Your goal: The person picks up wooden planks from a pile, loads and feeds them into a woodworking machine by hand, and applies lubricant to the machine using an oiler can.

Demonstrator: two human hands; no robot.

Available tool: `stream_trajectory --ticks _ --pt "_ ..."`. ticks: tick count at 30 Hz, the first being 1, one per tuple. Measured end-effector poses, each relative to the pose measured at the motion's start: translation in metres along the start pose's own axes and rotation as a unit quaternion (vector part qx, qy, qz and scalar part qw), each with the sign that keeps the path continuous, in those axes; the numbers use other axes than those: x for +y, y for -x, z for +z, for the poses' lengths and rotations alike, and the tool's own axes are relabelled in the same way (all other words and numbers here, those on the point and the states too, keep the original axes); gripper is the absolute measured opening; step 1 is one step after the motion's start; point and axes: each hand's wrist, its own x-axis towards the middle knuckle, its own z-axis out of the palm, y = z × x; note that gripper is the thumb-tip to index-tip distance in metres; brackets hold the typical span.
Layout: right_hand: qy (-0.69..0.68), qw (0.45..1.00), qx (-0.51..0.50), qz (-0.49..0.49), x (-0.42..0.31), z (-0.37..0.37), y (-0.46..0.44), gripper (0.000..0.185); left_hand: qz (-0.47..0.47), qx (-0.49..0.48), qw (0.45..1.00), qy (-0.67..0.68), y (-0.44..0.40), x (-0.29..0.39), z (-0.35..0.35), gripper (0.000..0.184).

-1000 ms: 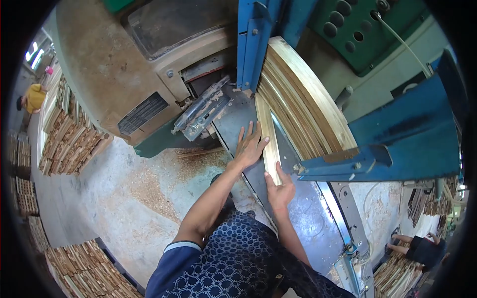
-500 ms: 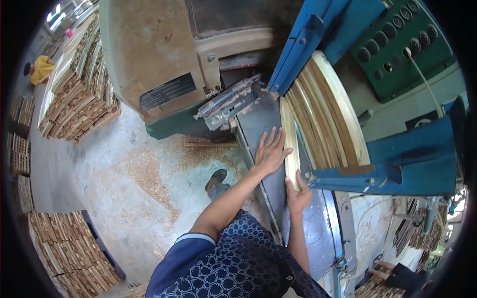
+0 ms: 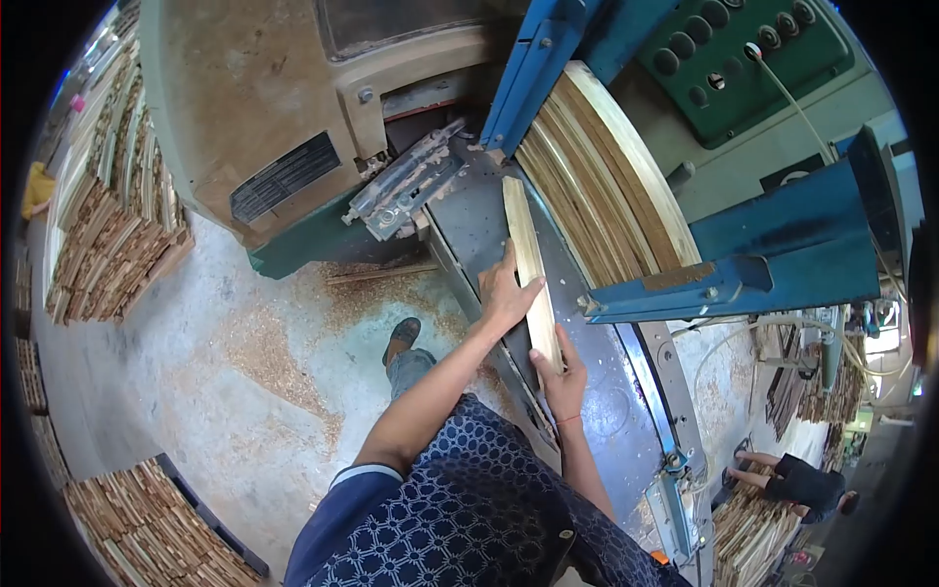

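Observation:
A pale wooden strip (image 3: pixel 526 240) lies lengthwise over the metal machine table (image 3: pixel 611 406), its far end angled slightly left. My left hand (image 3: pixel 507 296) is closed on the strip's left side around mid-length, thumb across the top. Nearer to me, my right hand (image 3: pixel 560 382) grips the near end between thumb and fingers. Just right of the strip, several curved wooden strips (image 3: pixel 611 186) stand stacked on edge between blue metal guides (image 3: pixel 724 286). The undersides of the strip and some fingertips are hidden.
A beige machine housing (image 3: pixel 235 88) and a metal fence piece (image 3: pixel 406 186) stand beyond the table. At upper right is a green control panel (image 3: pixel 734 59). Wood stacks (image 3: pixel 117 196) and sawdust (image 3: pixel 274 352) are on the floor. A person (image 3: pixel 807 486) bends over wood at lower right.
The strip has come away from the curved stack, leftward on the table. My left hand's spread fingers have closed around it, and my right hand moved with it. The whole view has shifted.

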Motion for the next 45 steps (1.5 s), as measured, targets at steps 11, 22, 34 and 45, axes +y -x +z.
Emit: stream_trajectory --ticks 11,22,34,45 --pt "-0.341 0.916 -0.099 0.187 -0.013 0.012 -0.032 0.068 -0.063 -0.167 0.981 0.072 -0.067 0.021 -0.027 0.099" --pt "0.227 0.972 0.036 0.043 -0.047 0.018 -0.016 0.08 -0.153 -0.038 0.988 -0.003 -0.048 0.031 0.017 0.092" --pt "0.232 0.97 -0.01 0.074 -0.084 0.02 -0.018 0.084 -0.081 -0.045 0.993 0.073 -0.068 0.025 -0.002 0.067" --pt "0.155 0.973 0.167 0.029 -0.024 0.098 -0.004 0.075 -0.014 -0.076 0.992 0.098 -0.07 -0.008 -0.006 0.075"
